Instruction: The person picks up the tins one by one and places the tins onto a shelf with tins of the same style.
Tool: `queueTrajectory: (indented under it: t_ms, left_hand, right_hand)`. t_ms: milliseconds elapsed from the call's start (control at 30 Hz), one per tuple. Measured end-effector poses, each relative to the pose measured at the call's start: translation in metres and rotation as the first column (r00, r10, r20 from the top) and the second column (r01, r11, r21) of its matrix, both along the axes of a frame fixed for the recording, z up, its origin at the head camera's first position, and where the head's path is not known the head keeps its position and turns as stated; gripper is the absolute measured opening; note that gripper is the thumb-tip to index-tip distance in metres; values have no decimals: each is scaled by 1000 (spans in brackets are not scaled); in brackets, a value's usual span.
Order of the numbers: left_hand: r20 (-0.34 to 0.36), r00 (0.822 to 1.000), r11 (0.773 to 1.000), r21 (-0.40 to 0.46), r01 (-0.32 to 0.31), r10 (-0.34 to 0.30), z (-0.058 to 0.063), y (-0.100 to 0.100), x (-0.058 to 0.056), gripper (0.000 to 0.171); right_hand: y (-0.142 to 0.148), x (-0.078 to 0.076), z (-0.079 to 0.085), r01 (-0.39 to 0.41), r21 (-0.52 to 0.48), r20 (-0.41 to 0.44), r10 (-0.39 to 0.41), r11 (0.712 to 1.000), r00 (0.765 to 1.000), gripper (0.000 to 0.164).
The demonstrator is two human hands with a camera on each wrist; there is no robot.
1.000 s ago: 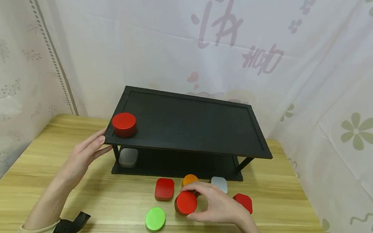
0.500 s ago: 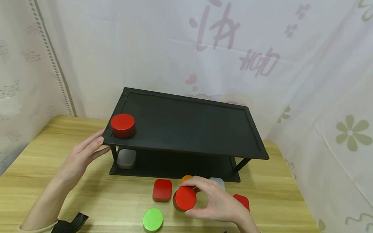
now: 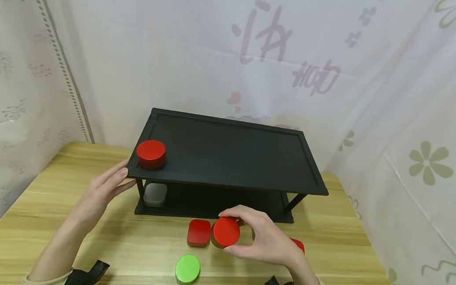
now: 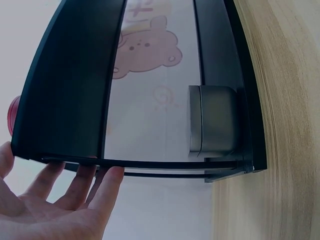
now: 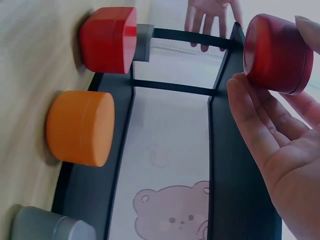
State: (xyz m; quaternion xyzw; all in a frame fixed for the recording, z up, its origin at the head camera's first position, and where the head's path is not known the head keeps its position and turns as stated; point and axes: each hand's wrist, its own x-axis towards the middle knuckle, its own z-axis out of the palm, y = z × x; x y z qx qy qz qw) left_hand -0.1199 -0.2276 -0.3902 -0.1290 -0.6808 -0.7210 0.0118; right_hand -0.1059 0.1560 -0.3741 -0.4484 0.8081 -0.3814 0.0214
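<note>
My right hand [image 3: 263,237] holds a round red tin [image 3: 225,232] between thumb and fingers, in front of the black two-tier shelf [image 3: 227,153]. In the right wrist view this tin [image 5: 277,52] is tipped, raised above the tabletop. My left hand [image 3: 103,189] grips the shelf's front left corner, thumb at the top board's edge and fingers below it. Another round red tin [image 3: 151,154] sits on the top board at the left. A grey square tin [image 4: 217,121] stands on the lower tier at the left.
A red square tin [image 3: 198,233] and a round green tin [image 3: 188,268] stand before the shelf. An orange tin [image 5: 80,127] and a silver-grey one [image 5: 50,225] are largely hidden by my right hand in the head view. Another red tin [image 3: 298,244] peeks out beside my wrist.
My right hand has lifted the round red tin and carried it forward toward the shelf, now beside the red square tin. My left hand stays at the shelf's corner.
</note>
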Motion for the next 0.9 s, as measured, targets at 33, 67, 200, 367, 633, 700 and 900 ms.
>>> queueTrajectory:
  t_ms: [33,67,200,367,633,700,900]
  left_hand:
    - [-1,1000,1000,1,-1,1,0,0,0,46]
    - [-3,1000,1000,5,0,0,0,0,0,46]
    - [-19,1000,1000,23,14,-14,-1,0,-1,45]
    - [-21,1000,999,40,18,-17,-2,0,-2,45]
    - [-26,999,998,54,26,-24,-1,-1,-1,44]
    - [-25,999,998,55,25,-24,-2,-1,-1,44]
    - [-42,999,999,26,20,-19,-2,-2,-1,44]
  right_hand:
    - [-1,-1,1,-2,-4,-8,2,1000,1000,52]
    - [-2,-1,3,-2,-8,-13,2,1000,1000,52]
    - [-4,-4,8,-2,-18,-13,2,1000,1000,54]
    - [-9,-7,17,16,-11,-21,-16,1000,1000,54]
    - [-15,-13,31,8,-35,-26,-9,999,1000,53]
    - [-16,-14,34,8,-41,-28,-9,999,1000,53]
    - [-19,-17,40,15,-70,6,-15,997,1000,54]
